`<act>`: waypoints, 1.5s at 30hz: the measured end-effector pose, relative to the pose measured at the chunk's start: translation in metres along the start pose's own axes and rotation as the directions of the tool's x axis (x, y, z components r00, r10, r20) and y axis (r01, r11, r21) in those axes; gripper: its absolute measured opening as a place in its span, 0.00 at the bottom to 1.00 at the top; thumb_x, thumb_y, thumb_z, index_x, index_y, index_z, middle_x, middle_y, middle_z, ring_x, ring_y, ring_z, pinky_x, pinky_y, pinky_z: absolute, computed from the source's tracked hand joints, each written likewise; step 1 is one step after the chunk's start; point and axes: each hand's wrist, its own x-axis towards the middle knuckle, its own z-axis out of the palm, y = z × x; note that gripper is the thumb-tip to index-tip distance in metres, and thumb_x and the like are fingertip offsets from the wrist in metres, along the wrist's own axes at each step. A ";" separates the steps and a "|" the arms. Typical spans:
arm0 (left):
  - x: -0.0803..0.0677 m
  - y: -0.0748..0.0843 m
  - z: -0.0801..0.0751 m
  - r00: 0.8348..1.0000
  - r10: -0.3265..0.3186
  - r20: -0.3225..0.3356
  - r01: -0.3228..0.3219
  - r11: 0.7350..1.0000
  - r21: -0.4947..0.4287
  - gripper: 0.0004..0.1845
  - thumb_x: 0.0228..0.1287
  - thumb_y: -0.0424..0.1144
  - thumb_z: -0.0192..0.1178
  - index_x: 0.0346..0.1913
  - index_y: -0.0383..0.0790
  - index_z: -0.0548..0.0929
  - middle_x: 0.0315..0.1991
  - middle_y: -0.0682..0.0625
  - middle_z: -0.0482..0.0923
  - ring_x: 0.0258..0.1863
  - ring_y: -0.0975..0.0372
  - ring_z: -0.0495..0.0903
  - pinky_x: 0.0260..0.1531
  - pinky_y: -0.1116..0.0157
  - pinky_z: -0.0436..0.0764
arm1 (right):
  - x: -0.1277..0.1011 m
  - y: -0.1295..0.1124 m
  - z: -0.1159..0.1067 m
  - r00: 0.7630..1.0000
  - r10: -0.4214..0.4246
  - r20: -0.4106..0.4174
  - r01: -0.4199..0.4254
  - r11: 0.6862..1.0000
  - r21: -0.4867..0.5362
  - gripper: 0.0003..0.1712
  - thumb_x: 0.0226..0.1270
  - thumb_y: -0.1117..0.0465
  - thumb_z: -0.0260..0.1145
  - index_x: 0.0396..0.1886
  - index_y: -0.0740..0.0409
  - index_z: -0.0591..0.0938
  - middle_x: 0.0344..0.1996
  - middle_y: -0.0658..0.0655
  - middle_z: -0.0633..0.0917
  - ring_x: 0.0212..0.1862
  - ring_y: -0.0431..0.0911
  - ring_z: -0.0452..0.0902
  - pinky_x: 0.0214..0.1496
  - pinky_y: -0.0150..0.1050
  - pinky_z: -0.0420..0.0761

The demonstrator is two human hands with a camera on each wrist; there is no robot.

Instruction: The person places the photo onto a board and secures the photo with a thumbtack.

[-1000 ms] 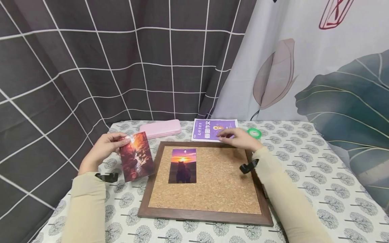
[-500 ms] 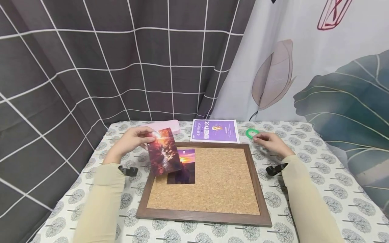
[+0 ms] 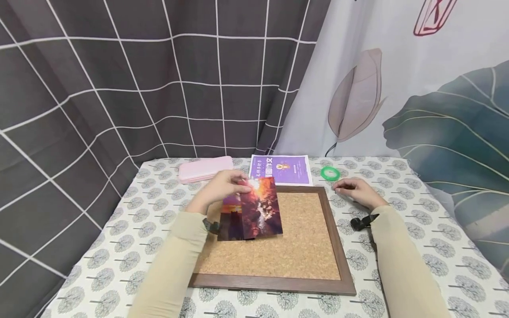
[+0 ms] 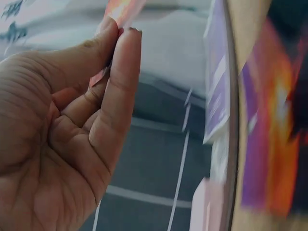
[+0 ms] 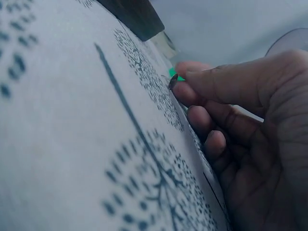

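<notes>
Cork board (image 3: 302, 238), wood-framed, flat on the patterned tablecloth (image 3: 417, 265). Over its left part, a canyon photo (image 3: 260, 206), pinched at its top edge by the left hand (image 3: 222, 187), overlapping a sunset photo (image 3: 230, 221). Right hand (image 3: 355, 191), beside the frame, pinches a small pin (image 5: 172, 81). Beyond: green tape ring (image 3: 331, 173), purple booklet (image 3: 281, 169), pink case (image 3: 204, 168).

Wood-framed cork board (image 3: 302, 247) lying mid-table, rectangular pink case (image 3: 204, 168) and purple printed booklet (image 3: 283, 169) behind it, green tape ring (image 3: 331, 173) right of the booklet.

Even soft indoor light, faint shadows; head view sharp, wide-angle bowed; wrist views blurred.
</notes>
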 end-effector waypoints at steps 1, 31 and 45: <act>0.003 0.001 0.007 1.000 -0.002 0.007 0.002 1.000 0.018 0.14 0.56 0.38 0.70 0.45 0.39 0.82 0.36 0.44 0.86 0.25 0.61 0.83 0.31 0.58 0.86 | 0.000 -0.001 0.000 1.000 -0.005 0.005 0.006 1.000 -0.008 0.14 0.69 0.51 0.63 0.50 0.49 0.83 0.48 0.56 0.83 0.44 0.38 0.77 0.48 0.31 0.74; 0.021 0.005 0.056 0.999 0.035 0.006 -0.036 0.989 0.142 0.10 0.58 0.38 0.68 0.42 0.42 0.83 0.35 0.48 0.86 0.22 0.61 0.84 0.27 0.64 0.85 | 0.000 -0.004 -0.001 0.999 -0.029 -0.021 0.028 0.998 -0.051 0.11 0.64 0.55 0.67 0.45 0.50 0.84 0.38 0.55 0.83 0.37 0.42 0.74 0.39 0.33 0.74; 0.019 0.038 0.063 1.000 0.000 0.030 -0.010 0.945 0.326 0.12 0.56 0.35 0.69 0.44 0.41 0.82 0.31 0.47 0.82 0.22 0.62 0.83 0.23 0.69 0.81 | -0.002 -0.003 0.006 0.999 -0.012 -0.030 0.010 0.999 -0.049 0.09 0.64 0.51 0.67 0.41 0.47 0.85 0.36 0.55 0.83 0.35 0.44 0.75 0.38 0.35 0.75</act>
